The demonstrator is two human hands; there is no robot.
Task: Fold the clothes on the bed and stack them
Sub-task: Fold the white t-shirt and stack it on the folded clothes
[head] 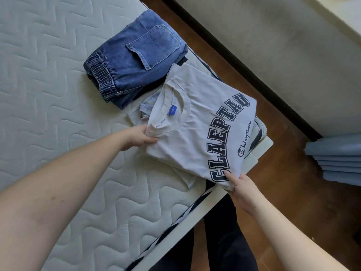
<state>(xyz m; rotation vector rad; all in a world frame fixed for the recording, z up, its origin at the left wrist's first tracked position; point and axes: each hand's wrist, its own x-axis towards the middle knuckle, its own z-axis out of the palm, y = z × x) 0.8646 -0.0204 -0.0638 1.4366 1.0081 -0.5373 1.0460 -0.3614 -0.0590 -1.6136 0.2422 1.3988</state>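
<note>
My left hand [139, 138] and right hand [241, 185] grip the folded shirt [195, 133]; it could slip off the bed [48, 94] edge.

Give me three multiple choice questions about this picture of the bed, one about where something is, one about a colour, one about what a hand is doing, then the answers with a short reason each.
1. Where do the folded jeans lie?
A. On the mattress, beyond the T-shirt
B. On the wooden floor
C. Under the person's left arm

2. What colour is the label inside the T-shirt's collar?
A. Red
B. Blue
C. Green

3. What is the right hand doing?
A. Resting flat on the mattress
B. Hanging free, touching nothing
C. Gripping the T-shirt's near edge

Answers: 1 A, the jeans sit on the quilted mattress past the shirt. 2 B, a blue tag shows in the neck opening. 3 C, its fingers grip the edge by the big letter C, while the left hand holds the collar side.
</note>
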